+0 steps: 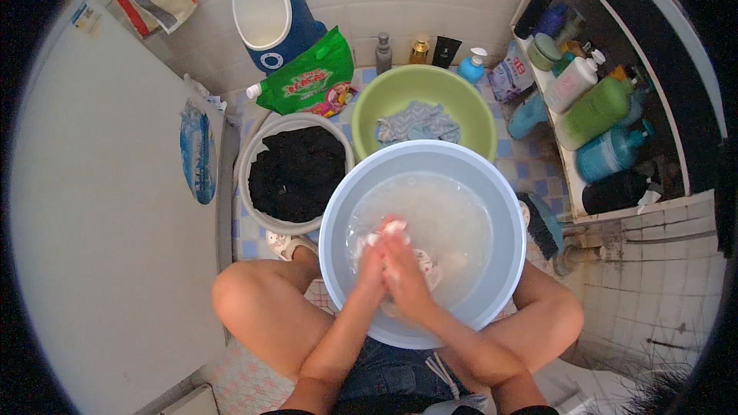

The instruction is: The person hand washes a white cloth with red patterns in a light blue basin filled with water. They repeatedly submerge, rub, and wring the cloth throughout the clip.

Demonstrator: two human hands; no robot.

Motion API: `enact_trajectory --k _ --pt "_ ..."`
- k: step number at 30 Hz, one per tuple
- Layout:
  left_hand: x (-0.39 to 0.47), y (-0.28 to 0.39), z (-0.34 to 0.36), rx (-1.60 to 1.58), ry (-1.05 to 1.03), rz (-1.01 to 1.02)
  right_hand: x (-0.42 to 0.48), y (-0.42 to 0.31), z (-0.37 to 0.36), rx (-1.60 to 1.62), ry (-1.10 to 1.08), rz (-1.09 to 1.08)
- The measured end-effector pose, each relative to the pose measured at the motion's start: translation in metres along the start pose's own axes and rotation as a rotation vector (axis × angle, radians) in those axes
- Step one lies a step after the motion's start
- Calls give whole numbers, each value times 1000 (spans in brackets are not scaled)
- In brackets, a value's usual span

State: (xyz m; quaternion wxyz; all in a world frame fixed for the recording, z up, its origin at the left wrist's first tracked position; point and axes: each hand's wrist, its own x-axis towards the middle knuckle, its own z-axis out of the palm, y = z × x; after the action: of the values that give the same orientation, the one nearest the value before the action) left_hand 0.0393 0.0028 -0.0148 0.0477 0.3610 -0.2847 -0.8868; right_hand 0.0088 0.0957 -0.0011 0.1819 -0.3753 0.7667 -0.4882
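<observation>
A light blue plastic basin (337,181) with cloudy water stands between my bent knees. Over the water, left of its middle, my left hand (373,262) and my right hand (403,271) are pressed together on a wet whitish cloth (395,227), blurred by motion. The fingers partly hide it. A patterned pale piece of cloth (426,268) lies in the water just right of my right hand; whether it joins the held cloth, I cannot tell.
Beyond the basin are a green basin (369,95) with grey-blue cloth and a grey-white basin (244,184) with black cloth. A green detergent pouch (317,78) leans behind. Bottles crowd the right shelf (568,178), above a scrubbing brush (542,225). A white door (115,196) stands left.
</observation>
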Motion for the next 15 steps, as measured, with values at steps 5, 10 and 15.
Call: enact_trajectory --k 5,10,15 --pt "-9 -25 10 7 -234 -1 23 60 -37 103 306 267" --pt "10 -19 -10 23 -110 116 7 -17 -13 47 15 55" --pt "0 -4 -4 10 19 -25 4 -14 -6 -53 -33 -45"
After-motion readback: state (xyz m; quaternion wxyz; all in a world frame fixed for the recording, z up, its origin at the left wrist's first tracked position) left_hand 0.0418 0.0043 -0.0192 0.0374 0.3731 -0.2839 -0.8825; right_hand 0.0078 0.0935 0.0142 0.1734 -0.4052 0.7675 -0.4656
